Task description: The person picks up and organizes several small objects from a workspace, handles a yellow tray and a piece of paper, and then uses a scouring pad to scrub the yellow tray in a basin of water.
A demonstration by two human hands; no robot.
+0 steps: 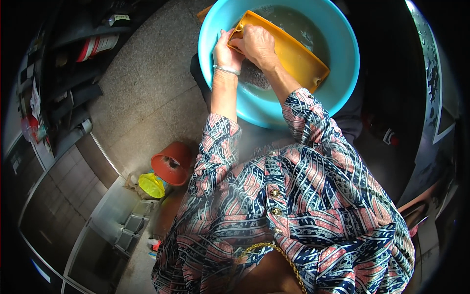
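A light blue plastic basin [349,77] stands before me with murky water [315,33] in it. Tilted inside the basin is a rectangular yellow plastic tray [290,55] with raised sides. My left hand [227,53], with a bangle at the wrist, grips the tray's left end from outside. Over the same end, my right hand [257,42] reaches inside with bent fingers against the corner; whether it pinches something small is hidden. Below the tray, between my forearms, a dark, rough-textured patch [257,77] shows in the water; what it is cannot be made out.
On the speckled floor [147,73] at lower left lie a red-brown plastic bucket [172,163] and a yellow plastic bag [151,185]. Dark shelves [77,36] with packages line the left. A red-capped bottle [389,137] is at right. An orange edge [203,14] shows behind the basin.
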